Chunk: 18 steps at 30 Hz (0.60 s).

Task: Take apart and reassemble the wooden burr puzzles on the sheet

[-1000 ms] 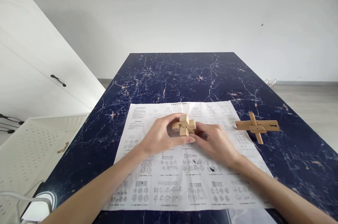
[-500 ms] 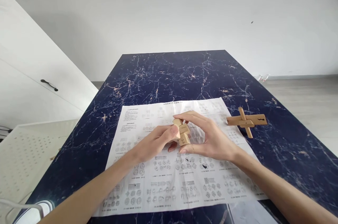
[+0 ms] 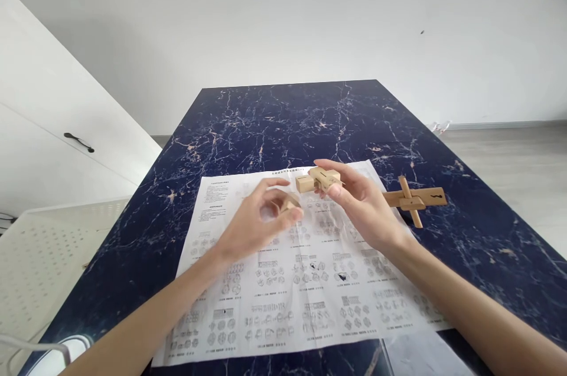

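Observation:
My right hand [image 3: 361,205] is closed on a small assembly of interlocked wooden puzzle blocks [image 3: 325,178], held above the printed sheet. Slightly lower and to the left, my left hand [image 3: 259,216] pinches a single small wooden block [image 3: 290,205] between thumb and fingers. A gap separates the block from the assembly. Below both hands the white instruction sheet [image 3: 270,299] lies spread out, covered in rows of small diagrams. Motion blurs the left fingers a little, and the right fingers hide part of the assembly.
A cross-shaped wooden puzzle [image 3: 411,200] stands right of my right hand at the sheet's edge. The dark blue marbled table [image 3: 274,122] reaches towards the wall. A white cabinet [image 3: 53,98] and a perforated white surface [image 3: 57,258] are on the left.
My hands have moved apart, and the single block is now separate from the assembly. The assembly rose up and to the right in my right hand.

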Tool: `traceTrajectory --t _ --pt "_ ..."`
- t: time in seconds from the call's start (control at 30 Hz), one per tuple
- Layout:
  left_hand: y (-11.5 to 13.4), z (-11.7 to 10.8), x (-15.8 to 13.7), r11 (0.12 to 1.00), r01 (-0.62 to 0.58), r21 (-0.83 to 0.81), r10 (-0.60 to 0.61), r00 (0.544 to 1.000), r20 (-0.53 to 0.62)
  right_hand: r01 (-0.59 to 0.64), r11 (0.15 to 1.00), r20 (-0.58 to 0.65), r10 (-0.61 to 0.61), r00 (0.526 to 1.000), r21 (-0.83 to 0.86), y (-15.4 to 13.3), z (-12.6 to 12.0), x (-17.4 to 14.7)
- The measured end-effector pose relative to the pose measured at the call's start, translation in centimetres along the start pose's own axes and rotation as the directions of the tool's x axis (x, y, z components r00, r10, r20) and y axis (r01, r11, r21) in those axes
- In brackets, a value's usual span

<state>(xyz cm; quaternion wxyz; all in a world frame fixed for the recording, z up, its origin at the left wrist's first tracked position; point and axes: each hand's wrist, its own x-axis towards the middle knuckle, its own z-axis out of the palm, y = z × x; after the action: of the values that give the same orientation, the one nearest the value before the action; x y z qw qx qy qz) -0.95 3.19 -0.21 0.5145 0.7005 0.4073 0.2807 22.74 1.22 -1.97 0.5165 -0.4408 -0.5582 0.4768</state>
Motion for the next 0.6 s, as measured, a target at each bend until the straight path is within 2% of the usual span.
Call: traceTrajectory --t 0.07,0.1,0.17,0.27,0.37,0.43,0.53,0.57,0.6 --pt "-0.6 -0.6 0.6 0.964 -0.008 0.265 0.069 0.973 -0.221 -0.021 1.0 0.013 0.021 1.0 0.021 0.3 0.0 0.1" --pt "-1.1 -0.9 0.9 0.924 -0.005 0.382 0.124 0.95 -0.288 -0.029 0.999 0.026 0.028 0.999 0.026 0.4 0.0 0.2" --pt "-2.1 -1.7 1.4 0.829 -0.001 0.559 0.221 0.919 -0.325 -0.042 0.998 0.057 0.039 0.998 0.047 0.4 0.3 0.2" --pt "-3.4 -2.6 1.8 0.735 0.007 0.678 0.272 0.913 -0.304 -0.073 0.994 0.107 0.064 0.992 0.084 0.3 0.5 0.1" --pt "-3.7 -2.7 1.7 0.692 0.013 0.722 0.284 0.914 -0.289 -0.06 0.995 0.115 0.051 0.992 0.074 0.4 0.6 0.2" --pt "-3.3 -2.4 1.6 0.688 -0.016 0.725 0.333 0.895 -0.297 -0.025 0.998 0.12 0.017 0.993 0.063 0.5 0.6 0.2" --pt "-2.1 -1.7 1.1 0.768 -0.125 0.628 0.398 0.862 -0.314 0.028 0.999 0.142 -0.031 0.989 0.029 0.7 0.7 0.1" --pt "-1.6 -1.5 0.9 0.818 -0.152 0.555 0.37 0.878 -0.304 0.045 0.999 0.149 -0.048 0.988 0.017 0.7 0.8 0.1" --pt "-1.1 -1.2 0.6 0.87 -0.147 0.47 0.303 0.912 -0.276 0.063 0.998 0.157 -0.064 0.986 0.008 0.6 0.9 0.0"
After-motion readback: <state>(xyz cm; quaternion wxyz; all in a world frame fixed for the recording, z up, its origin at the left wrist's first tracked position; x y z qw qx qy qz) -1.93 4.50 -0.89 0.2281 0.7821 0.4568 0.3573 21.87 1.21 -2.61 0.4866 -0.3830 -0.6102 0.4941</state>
